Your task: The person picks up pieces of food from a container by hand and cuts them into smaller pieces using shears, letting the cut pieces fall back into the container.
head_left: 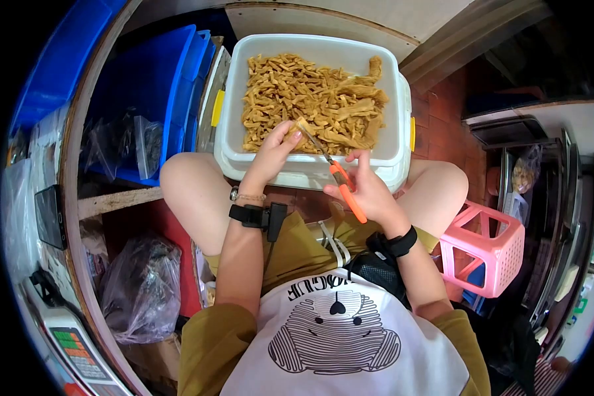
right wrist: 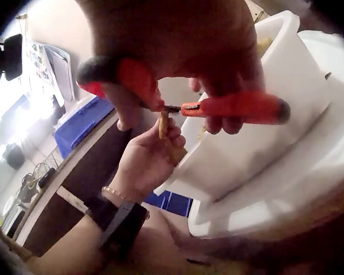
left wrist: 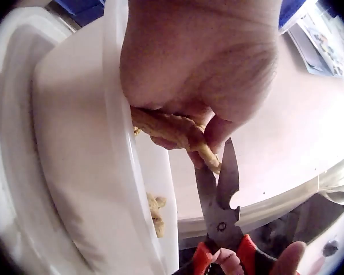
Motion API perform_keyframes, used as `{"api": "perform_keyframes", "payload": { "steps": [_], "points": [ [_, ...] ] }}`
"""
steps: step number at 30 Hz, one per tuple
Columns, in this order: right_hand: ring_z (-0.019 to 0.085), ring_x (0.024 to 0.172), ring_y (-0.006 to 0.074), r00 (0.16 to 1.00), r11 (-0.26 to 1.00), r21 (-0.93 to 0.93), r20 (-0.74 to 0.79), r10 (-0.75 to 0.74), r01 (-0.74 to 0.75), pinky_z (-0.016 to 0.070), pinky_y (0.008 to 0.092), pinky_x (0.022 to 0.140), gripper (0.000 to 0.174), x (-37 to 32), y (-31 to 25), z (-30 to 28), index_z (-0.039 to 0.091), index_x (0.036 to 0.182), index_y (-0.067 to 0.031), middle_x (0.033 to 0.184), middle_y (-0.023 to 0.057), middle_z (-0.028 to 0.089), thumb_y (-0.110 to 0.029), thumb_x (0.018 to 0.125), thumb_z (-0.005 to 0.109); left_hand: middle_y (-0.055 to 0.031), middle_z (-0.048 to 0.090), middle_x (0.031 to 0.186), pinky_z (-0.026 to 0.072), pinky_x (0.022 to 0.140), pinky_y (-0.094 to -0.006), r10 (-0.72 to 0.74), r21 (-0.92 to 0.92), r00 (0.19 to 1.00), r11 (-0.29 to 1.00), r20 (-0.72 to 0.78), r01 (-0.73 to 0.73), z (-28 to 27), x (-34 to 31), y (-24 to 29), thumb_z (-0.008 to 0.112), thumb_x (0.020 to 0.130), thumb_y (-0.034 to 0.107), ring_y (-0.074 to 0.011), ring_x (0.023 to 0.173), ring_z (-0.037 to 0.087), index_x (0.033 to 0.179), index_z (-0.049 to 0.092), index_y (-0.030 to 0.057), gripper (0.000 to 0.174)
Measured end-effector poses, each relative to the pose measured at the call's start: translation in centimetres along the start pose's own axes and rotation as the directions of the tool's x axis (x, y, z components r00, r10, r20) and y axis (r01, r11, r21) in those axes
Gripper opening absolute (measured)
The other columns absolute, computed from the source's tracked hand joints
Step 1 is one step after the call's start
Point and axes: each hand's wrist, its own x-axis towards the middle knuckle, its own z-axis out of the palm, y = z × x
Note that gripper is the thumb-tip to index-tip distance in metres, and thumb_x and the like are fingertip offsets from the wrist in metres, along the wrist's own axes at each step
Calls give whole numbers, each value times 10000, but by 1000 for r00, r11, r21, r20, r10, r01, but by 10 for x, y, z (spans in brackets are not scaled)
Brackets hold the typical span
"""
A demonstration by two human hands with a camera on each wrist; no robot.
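In the head view the left hand [head_left: 275, 153] pinches a yellowish-brown strip [head_left: 301, 125] over the near edge of a white tub [head_left: 228, 142]. The right hand [head_left: 369, 191] grips orange-handled scissors [head_left: 342, 179], their blades pointing at the strip. From the left wrist, the strip [left wrist: 180, 130] hangs out of the left hand [left wrist: 200, 63], its tip between the parted blades [left wrist: 218, 200]. The right wrist view has the right hand [right wrist: 178, 46] around both red-orange handles [right wrist: 235, 109], and the left hand [right wrist: 146, 157] holding the strip [right wrist: 164, 129] at the blades. Many similar pieces [head_left: 310, 99] lie in the tub.
Blue bins [head_left: 138, 92] with plastic bags stand at the left, above a clear bag [head_left: 142, 290]. A pink stool [head_left: 485, 247] is at the right, near shelving. Below the tub is another white container [head_left: 284, 178] with yellow clips, between the person's knees.
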Motion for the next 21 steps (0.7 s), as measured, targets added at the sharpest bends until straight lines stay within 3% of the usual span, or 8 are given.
{"api": "perform_keyframes", "payload": {
  "steps": [4,6,10,12,15,17,19,21],
  "points": [
    [526,610,161,998,998,32,-34,-53,54,440,293,563,650,2,3,7,224,1141,-49,746,98,562,-325,824,720,-37,533,1006,399,855,-246,-6,97,999,995,45,2,-3,1,-3,533,955,218,-111,955,487,1091,541,-48,299],
    [523,611,165,996,997,-5,-55,-77,76,440,293,569,650,2,1,7,218,1148,-45,760,105,557,-334,834,707,-36,541,972,409,836,-253,90,170,991,980,96,-105,-2,2,-2,549,942,209,-125,923,505,1054,560,-49,281],
    [522,625,186,997,996,42,-18,-81,82,442,308,599,664,2,-3,7,202,1168,-34,791,119,538,-363,849,682,-42,537,934,418,797,-266,3,205,988,978,153,-35,-4,1,5,566,928,199,-139,864,510,1024,563,-42,259],
    [517,638,191,997,996,52,-15,-70,71,443,316,615,666,2,-5,6,202,1169,-36,791,118,530,-360,846,686,-51,523,883,417,755,-273,94,294,980,945,174,-143,-3,3,5,573,921,188,-139,810,495,985,559,-41,238],
    [509,666,195,998,997,52,-17,-53,54,444,327,642,671,4,-3,8,207,1166,-40,796,113,521,-353,836,701,-64,508,846,411,739,-272,110,290,989,948,97,-134,2,-3,13,575,917,177,-138,787,478,951,550,-40,221],
    [505,683,195,999,998,42,-19,-48,48,444,330,652,674,4,-2,9,213,1163,-43,800,109,519,-350,828,711,-36,487,901,393,787,-261,46,272,987,958,154,-88,-5,0,9,555,935,202,-126,856,460,987,554,-33,241],
    [592,704,293,995,996,26,-62,-84,86,476,362,678,710,4,0,9,285,1104,-6,798,165,565,-435,768,740,-8,467,955,375,836,-251,-15,255,977,966,212,-41,-8,4,-1,535,952,227,-114,925,442,1023,557,-26,263],
    [571,679,274,995,997,12,-65,-76,77,472,359,660,692,3,-3,8,293,1071,-13,784,155,552,-425,759,752,-37,459,850,395,750,-261,101,190,979,972,177,-135,-5,5,-5,560,930,183,-122,808,451,946,533,-40,224]
  ]
}}
